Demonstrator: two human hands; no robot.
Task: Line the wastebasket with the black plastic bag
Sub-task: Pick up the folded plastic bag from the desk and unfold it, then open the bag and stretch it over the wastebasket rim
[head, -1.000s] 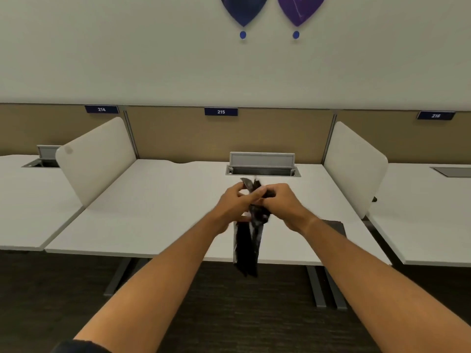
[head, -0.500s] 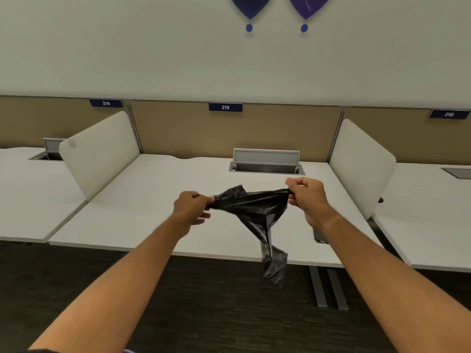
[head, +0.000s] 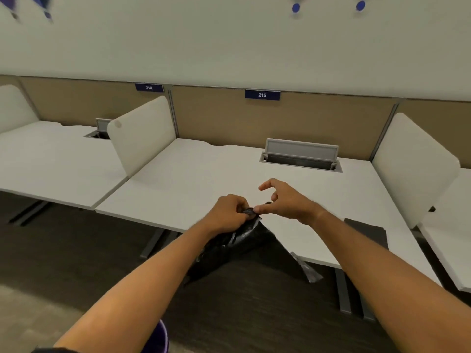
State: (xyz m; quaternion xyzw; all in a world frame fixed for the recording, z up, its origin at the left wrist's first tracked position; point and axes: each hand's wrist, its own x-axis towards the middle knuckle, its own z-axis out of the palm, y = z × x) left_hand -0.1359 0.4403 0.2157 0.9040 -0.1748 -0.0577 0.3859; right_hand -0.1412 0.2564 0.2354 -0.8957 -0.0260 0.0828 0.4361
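The black plastic bag (head: 237,240) hangs crumpled in front of me, over the front edge of the white desk (head: 204,179). It spreads downward into a wide triangle, with one corner trailing low on the right. My left hand (head: 229,212) is closed around the bunched top of the bag. My right hand (head: 288,200) is right beside it. Its thumb and lower fingers pinch the same top edge, while the index and middle fingers are lifted and apart. No wastebasket is clearly in view. A purple curved edge (head: 159,337) shows at the bottom, and I cannot tell what it is.
White divider panels (head: 142,133) stand at both sides of desk 215. An open grey cable hatch (head: 300,156) sits at its back. A dark flat sheet (head: 367,231) lies at the desk's front right. Grey desk legs (head: 342,291) stand on the dark carpet below.
My hands, half a second ago apart with the bag stretched between them, have come together at its top. The bag hangs lower and wider. My view has swung left and down.
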